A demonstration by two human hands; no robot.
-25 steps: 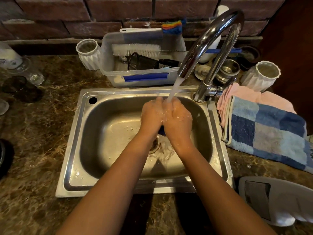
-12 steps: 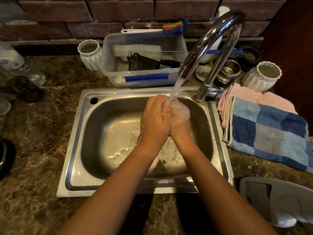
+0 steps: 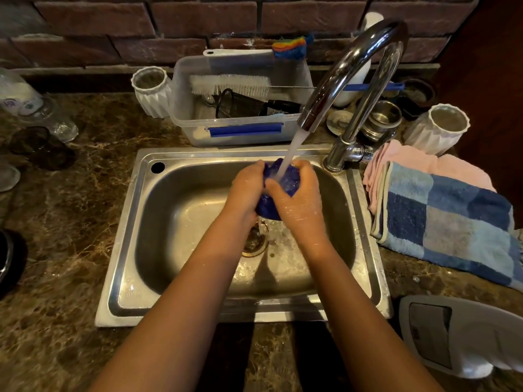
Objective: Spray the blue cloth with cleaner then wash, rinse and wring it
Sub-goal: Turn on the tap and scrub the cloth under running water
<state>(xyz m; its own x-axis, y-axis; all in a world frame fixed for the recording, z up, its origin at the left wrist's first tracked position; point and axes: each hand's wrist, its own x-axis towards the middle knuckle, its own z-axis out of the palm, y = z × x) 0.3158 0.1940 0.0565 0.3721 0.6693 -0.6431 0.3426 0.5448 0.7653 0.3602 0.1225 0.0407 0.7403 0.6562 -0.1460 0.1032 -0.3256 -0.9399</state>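
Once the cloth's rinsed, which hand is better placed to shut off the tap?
Probably the right hand: the faucet base stands at the sink's back right corner, on that side. The left hand would cross over. Both grip the blue cloth.

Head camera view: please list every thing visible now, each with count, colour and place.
Stainless steel sink: one, silver, centre.
Curved chrome tap: one, running, behind sink right.
Bunched blue cloth: one, under the water stream.
Clear plastic tub with brushes: one, behind sink.
White ribbed vases: two, either side of tub.
Blue checked towel: one, right counter, over pink towel.
Brown marble counter: around sink.
Left hand, right hand: both gripping the cloth.
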